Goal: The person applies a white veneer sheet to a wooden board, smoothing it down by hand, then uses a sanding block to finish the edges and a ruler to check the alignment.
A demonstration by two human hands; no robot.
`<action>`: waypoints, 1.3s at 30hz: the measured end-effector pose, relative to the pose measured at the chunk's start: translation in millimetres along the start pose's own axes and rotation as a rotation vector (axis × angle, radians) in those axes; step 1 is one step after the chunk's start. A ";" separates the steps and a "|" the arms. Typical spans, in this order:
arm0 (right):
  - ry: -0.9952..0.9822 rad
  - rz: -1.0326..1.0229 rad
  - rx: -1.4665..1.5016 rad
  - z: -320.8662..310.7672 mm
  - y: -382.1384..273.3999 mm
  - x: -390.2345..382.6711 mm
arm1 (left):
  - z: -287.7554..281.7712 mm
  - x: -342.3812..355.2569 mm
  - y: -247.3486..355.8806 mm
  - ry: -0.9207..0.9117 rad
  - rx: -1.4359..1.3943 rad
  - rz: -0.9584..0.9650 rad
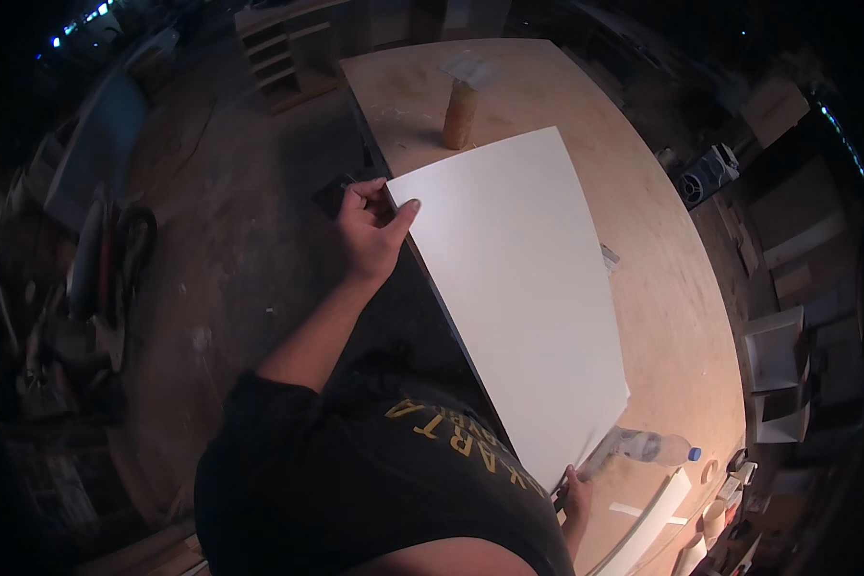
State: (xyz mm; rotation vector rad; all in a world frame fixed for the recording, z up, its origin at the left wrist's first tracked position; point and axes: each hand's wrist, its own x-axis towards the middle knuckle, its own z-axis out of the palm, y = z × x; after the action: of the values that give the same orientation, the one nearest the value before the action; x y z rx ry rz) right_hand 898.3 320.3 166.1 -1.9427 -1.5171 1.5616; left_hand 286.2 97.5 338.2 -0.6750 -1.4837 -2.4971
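A white rectangular panel (504,288) lies over the plywood worktable (660,302), its left edge along the table's edge. My left hand (372,228) grips the panel at its far left corner, thumb on the top face and fingers at the edge. My right hand (576,504) holds the panel at its near end, partly hidden beneath the corner. A brown cylinder (459,117) stands just beyond the panel, with a small pale flat piece at its top. A clear plastic bottle with a blue cap (667,448) lies beside the panel's near end.
A wooden shelved cabinet (271,60) stands past the table's far end. Dark floor (216,278) is on the left, with a leaning board (96,144) and cluttered equipment. Along the right are a black-and-silver device (706,178) and white pieces (778,350). Narrow strips (662,509) lie at the near right.
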 end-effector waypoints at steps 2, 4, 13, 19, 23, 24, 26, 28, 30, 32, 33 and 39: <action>-0.003 0.028 -0.014 -3.7 -1.6 0.7 | 9.2 -0.7 17.5 -0.025 0.069 0.005; -0.062 0.077 -0.022 -5.8 -1.8 3.9 | 19.1 -0.8 29.7 0.020 0.038 0.036; -0.116 0.171 0.039 -7.3 -10.8 5.5 | 41.5 10.3 121.3 -0.208 -0.099 -0.385; -0.198 0.150 0.047 1.6 -22.8 -6.5 | 42.8 6.8 154.0 -0.308 -0.036 -0.364; -0.078 0.083 0.175 8.2 -19.0 -26.2 | 35.9 -8.7 177.9 -0.408 -0.074 -0.288; -0.043 0.062 0.157 3.6 -16.1 -23.0 | 33.1 -10.7 182.7 -0.398 -0.080 -0.290; -0.098 0.135 0.107 1.7 -27.1 -21.5 | 27.4 -11.0 190.5 -0.418 -0.069 -0.251; -0.175 0.226 0.075 0.2 -26.5 -19.5 | 20.6 -8.4 189.4 -0.409 -0.076 -0.200; -0.042 0.097 0.065 5.8 -9.7 -24.6 | 6.5 -4.6 182.9 -0.419 -0.144 -0.203; -0.045 0.104 0.071 13.7 -23.2 -33.7 | -14.9 2.5 178.9 -0.401 -0.180 -0.213; -0.091 0.154 0.083 19.5 -37.1 -41.8 | -28.6 7.4 177.3 -0.382 -0.212 -0.224; -0.005 -0.089 0.181 56.0 -60.4 -83.7 | -125.5 76.0 169.5 -0.287 -0.474 -0.293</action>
State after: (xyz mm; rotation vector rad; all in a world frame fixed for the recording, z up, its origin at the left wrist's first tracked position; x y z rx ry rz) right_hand 826.6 257.2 234.6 -1.7506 -1.3911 1.6066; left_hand 242.0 -88.0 456.1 -0.9858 -1.1323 -3.1367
